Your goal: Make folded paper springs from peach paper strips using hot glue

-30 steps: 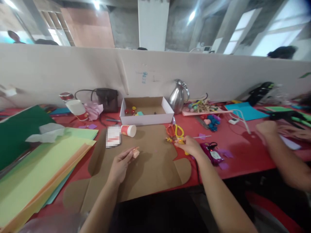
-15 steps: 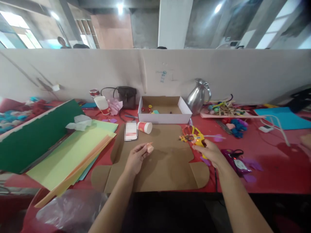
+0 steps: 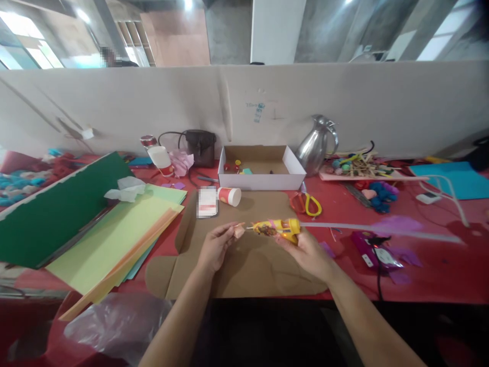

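One peach piece [image 3: 239,232] sits in the left hand [image 3: 216,248], pinched narrowly between thumb and fingers, above one cardboard [image 3: 244,275]. One yellow gun [image 3: 273,228] fills the right hand [image 3: 307,254], fingers closed round its handle. Its nozzle is at the piece's 3 o'clock, very near; contact I cannot tell. One clear stick [image 3: 344,226] juts from its rear toward 3 o'clock. From the piece, one cup [image 3: 229,197] lies between 11 and 12, one open box [image 3: 262,181] at 1, two looped handles [image 3: 320,207], red and yellow, at 2, and several paper sheets [image 3: 114,234] at 9.
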A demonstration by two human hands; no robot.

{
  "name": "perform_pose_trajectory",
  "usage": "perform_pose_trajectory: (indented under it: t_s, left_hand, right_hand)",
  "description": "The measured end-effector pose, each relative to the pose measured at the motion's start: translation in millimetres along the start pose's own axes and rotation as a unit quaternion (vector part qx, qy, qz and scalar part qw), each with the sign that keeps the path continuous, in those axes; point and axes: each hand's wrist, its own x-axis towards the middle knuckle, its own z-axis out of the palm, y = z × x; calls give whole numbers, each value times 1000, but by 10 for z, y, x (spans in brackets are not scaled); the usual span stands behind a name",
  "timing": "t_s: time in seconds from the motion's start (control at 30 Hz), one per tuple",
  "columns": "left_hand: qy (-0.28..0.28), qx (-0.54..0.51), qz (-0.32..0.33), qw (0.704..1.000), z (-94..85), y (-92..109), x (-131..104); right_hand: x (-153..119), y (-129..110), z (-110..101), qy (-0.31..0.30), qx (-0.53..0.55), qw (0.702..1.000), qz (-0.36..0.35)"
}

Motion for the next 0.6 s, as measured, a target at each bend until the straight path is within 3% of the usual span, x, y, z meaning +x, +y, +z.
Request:
perform_pose_trajectory:
  t_s: [0.2,0.6]
  left_hand:
    - [27,-41,-15,999,38,62,-19]
    - [-3,-48,-40,998,8,101,-18]
  right_hand:
    - [6,8,106,-6,29,999,24]
    - [48,-144,174,-13,22,997,73]
